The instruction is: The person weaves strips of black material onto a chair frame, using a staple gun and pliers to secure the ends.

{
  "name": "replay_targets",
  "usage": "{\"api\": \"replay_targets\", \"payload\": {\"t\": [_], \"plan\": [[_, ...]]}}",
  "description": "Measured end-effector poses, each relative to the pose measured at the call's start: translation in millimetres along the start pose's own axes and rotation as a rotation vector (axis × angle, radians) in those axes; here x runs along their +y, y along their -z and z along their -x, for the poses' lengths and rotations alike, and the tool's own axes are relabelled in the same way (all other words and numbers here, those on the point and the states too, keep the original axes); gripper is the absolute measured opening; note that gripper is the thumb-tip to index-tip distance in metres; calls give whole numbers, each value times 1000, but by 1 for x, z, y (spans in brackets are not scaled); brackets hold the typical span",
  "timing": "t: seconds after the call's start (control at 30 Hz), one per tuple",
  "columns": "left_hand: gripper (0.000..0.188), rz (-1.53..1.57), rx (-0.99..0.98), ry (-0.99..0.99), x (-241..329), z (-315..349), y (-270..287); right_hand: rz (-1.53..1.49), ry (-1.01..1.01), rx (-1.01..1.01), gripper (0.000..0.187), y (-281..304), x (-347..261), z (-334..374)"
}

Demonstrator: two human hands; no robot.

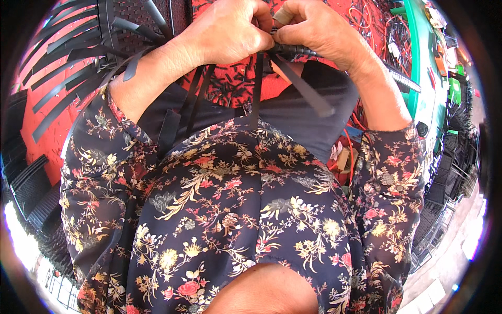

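At the top middle, my left hand point(227, 31) and my right hand point(319, 34) meet with their fingertips pressed together. Both are closed on a flat black plastic strip point(257, 86), whose end hangs below them. Another black strip point(306, 91) slants down to the right from under my right hand, beside a dark wrapped edge point(297, 50). A beige wrap point(283, 17) covers one right finger. Exactly where the strip passes between the fingertips is hidden. Left of my left forearm, a black woven panel point(138, 13) has many loose strips point(68, 63) fanning out.
Black strip offcuts point(225, 86) lie scattered over a red surface point(44, 120) around my knees. On the right are a green frame edge point(417, 57), tangled orange cord point(361, 15) and a small cardboard piece point(342, 158). Dark woven pieces point(42, 201) are stacked at the far left.
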State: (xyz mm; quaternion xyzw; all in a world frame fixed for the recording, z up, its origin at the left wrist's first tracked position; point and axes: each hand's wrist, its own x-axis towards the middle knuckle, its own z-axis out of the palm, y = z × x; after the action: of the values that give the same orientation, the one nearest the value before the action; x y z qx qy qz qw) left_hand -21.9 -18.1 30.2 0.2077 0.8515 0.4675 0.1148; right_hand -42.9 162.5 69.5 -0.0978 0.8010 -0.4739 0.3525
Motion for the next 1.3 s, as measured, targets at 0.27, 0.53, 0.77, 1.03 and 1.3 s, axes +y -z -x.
{"api": "replay_targets", "payload": {"t": [0.27,0.53,0.77,1.03,1.3], "plan": [[21,36,-35,12,0,-1,-2,135,-3,47,22,-4,0,-2],[22,46,-64,82,3,-2,8,262,158,66,35,-7,12,-2],[24,70,-53,115,7,-5,10,532,275,354,39,-24,22,-4],[26,44,-54,124,7,-5,7,545,330,407,41,-30,22,-1],[26,5,-82,57,-2,-3,6,565,411,338,39,-27,34,6]]}}
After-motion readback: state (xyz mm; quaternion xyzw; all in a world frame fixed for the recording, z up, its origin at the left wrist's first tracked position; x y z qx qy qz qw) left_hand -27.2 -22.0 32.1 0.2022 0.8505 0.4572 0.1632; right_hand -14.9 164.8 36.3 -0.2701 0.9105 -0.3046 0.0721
